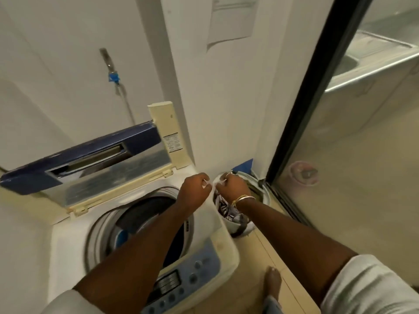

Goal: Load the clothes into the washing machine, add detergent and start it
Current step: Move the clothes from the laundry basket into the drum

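A tap (106, 62) with a blue fitting sits on the white wall at upper left, with a thin hose (127, 103) hanging below it. A paper sheet (231, 19) is stuck at top centre. A black-framed glass door (302, 98) runs down the right, and a bathtub (374, 62) shows behind it at upper right. Blue tape (244, 165) lies at the wall's foot near centre.

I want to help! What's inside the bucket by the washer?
Black-and-white patterned clothes lie in the bucket. The right hand covers part of it, so anything underneath is hidden.
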`<action>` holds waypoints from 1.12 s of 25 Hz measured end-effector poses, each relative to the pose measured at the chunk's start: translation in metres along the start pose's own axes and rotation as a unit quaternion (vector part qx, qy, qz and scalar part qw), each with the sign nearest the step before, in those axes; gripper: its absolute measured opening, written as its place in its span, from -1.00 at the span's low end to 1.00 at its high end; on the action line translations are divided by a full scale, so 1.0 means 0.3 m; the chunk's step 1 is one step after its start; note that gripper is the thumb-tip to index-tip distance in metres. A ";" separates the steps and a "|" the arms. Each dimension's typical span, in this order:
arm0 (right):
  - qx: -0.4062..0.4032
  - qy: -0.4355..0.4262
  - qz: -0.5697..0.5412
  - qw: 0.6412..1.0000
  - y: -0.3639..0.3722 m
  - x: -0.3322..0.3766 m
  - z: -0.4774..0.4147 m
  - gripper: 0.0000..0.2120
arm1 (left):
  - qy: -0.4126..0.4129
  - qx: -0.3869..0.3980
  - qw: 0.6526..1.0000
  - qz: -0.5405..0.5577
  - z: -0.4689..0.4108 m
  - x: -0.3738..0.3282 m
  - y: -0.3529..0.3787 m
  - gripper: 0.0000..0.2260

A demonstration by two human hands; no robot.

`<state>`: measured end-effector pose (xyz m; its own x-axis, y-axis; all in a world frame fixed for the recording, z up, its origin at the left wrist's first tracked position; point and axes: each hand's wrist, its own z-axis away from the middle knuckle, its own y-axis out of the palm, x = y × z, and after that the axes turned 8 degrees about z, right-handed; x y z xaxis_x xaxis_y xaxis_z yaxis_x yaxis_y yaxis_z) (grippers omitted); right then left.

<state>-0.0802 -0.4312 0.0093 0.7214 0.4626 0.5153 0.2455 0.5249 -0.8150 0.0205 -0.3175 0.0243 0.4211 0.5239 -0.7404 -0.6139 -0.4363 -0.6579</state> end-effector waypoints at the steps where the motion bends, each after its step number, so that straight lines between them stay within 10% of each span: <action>1: -0.001 -0.004 0.021 1.000 -0.028 -0.060 -0.041 -0.80 | -0.002 0.013 1.000 0.000 -0.046 -0.030 0.060 -0.79; 15: 0.139 0.029 0.037 0.989 -0.042 -0.774 -0.671 -0.55 | -0.091 0.137 0.986 -0.007 -0.631 -0.035 0.757 -0.65; 28: 0.238 0.031 0.076 0.968 0.707 -1.185 -1.202 -0.16 | -0.049 0.214 0.953 -0.209 -1.113 0.668 1.317 -0.07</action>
<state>-0.0509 -0.7419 -0.4424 0.7671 0.5242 0.3697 -0.1815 0.7302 -0.6587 0.0854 -0.6290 -0.4300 0.6370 0.6618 -0.3954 -0.6308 0.1527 -0.7608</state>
